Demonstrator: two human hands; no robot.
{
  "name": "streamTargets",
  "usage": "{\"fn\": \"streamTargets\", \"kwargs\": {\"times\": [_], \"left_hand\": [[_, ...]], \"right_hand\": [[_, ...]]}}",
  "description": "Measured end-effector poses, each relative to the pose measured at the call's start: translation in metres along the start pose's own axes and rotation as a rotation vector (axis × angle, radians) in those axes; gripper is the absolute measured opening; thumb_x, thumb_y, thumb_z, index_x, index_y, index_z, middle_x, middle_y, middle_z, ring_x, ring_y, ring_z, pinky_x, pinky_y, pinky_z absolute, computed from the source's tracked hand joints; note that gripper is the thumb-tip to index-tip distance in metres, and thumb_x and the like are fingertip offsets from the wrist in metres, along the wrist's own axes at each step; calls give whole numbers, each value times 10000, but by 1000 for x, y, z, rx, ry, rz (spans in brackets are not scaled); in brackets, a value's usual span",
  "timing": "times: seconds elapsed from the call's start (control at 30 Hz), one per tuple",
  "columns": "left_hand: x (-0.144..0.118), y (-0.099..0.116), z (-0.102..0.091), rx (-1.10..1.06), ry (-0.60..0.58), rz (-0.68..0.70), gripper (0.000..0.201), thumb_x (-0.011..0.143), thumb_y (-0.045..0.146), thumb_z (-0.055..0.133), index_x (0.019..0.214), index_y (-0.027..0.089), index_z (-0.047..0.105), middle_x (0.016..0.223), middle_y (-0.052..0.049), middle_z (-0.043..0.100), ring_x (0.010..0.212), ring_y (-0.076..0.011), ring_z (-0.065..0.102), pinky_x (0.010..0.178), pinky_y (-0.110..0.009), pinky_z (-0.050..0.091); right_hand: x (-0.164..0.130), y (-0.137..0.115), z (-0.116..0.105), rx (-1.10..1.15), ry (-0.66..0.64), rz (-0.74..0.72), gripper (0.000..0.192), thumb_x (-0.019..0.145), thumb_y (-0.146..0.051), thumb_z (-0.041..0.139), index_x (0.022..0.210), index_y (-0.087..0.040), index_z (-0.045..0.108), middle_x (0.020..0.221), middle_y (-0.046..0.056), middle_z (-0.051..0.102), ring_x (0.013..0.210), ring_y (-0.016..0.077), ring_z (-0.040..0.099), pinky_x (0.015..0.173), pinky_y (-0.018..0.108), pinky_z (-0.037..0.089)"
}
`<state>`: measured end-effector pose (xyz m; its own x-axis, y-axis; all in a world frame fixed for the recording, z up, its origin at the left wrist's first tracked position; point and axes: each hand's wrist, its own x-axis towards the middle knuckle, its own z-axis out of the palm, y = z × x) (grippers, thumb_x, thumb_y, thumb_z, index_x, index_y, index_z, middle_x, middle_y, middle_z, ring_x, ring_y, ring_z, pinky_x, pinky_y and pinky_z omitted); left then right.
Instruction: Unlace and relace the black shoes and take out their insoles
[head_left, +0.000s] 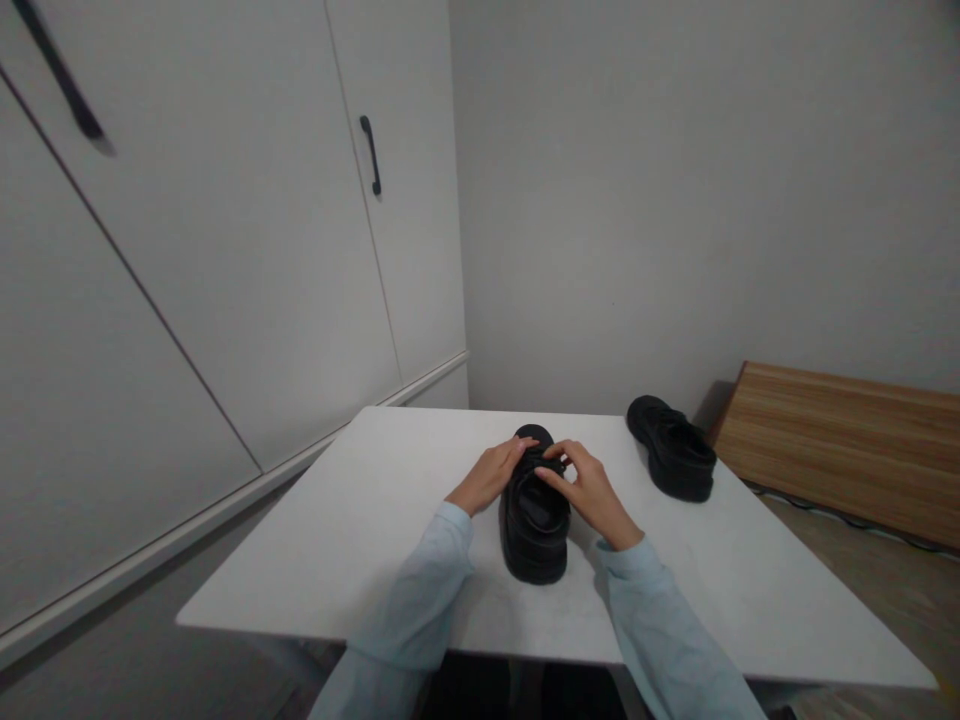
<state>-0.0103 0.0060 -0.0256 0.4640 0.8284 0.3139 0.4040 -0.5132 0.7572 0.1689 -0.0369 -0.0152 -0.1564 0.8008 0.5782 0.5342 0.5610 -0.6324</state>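
A black lace-up shoe (534, 550) stands on the white table in front of me, its toe pointing away and its opening toward me. My left hand (495, 470) lies against the left side of the shoe's upper, fingers stretched together over the lacing near the toe; its thumb is hard to see. From the right, my right hand (581, 480) reaches to the lacing with thumb and fingers bent in a pinch. Dark lace shows between those fingers, though the detail is small. The matching black shoe (675, 450) rests at the table's far right, apart from both hands.
The white table (337, 560) has its far edge near a grey wall (675, 200). White cabinet doors (247, 250) with dark handles rise on the left. Beyond the table's right edge is a wood-grain panel (847, 440).
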Motion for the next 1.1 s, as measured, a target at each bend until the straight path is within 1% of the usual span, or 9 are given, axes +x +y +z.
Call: {"fn": "streamTargets", "kwargs": {"times": [0.1,0.2,0.33,0.47,0.6,0.77,0.93,1.1], "left_hand": [[-1,-1,1,-4,7,12,521,966,451,212,1237,210,586,1327,-22,566,1284,-159,460,1134,-337,288],[-1,-1,1,7,18,26,512,969,435,211,1225,211,595,1300,-21,589,1252,-158,492,1121,-332,308],[0,0,0,20,29,23,525,969,432,204,1201,193,611,1267,-32,613,1213,-155,524,1097,-314,335],[1,0,-1,17,31,12,522,966,430,214,1187,188,620,1257,-34,620,1209,-154,525,1097,-304,330],[1,0,-2,9,28,8,506,963,420,233,1181,178,621,1260,-45,617,1203,-161,530,1094,-307,334],[1,-4,-2,-8,20,17,505,962,438,236,1168,187,623,1253,-37,621,1190,-161,539,1090,-317,341],[1,-8,-2,-47,25,35,502,959,445,249,1163,186,627,1256,-40,619,1192,-171,536,1094,-327,335],[1,-9,-2,-60,23,18,502,956,457,257,1161,189,629,1256,-39,618,1191,-177,536,1093,-335,334]], "right_hand": [[1,4,0,82,-23,-5,155,835,-343,577,816,-191,596,843,44,629,828,191,569,753,334,453],[1,6,1,179,-17,30,191,860,-334,540,773,-182,615,816,42,640,820,185,579,751,324,444],[2,8,3,287,29,133,213,821,-369,593,745,-176,643,805,47,670,823,198,599,762,334,442],[2,11,6,404,70,221,238,756,-413,661,714,-179,672,786,54,693,811,215,611,766,350,453],[2,12,7,525,116,302,234,724,-410,694,718,-176,693,767,49,695,772,201,609,758,337,457],[1,15,8,644,200,366,204,718,-377,709,708,-174,688,754,43,683,772,191,600,766,333,452],[1,18,9,774,257,402,220,723,-392,709,679,-181,661,755,42,675,753,184,607,730,334,475],[1,17,8,857,323,441,254,671,-415,753,663,-179,661,755,40,677,747,179,626,693,319,504]]}}
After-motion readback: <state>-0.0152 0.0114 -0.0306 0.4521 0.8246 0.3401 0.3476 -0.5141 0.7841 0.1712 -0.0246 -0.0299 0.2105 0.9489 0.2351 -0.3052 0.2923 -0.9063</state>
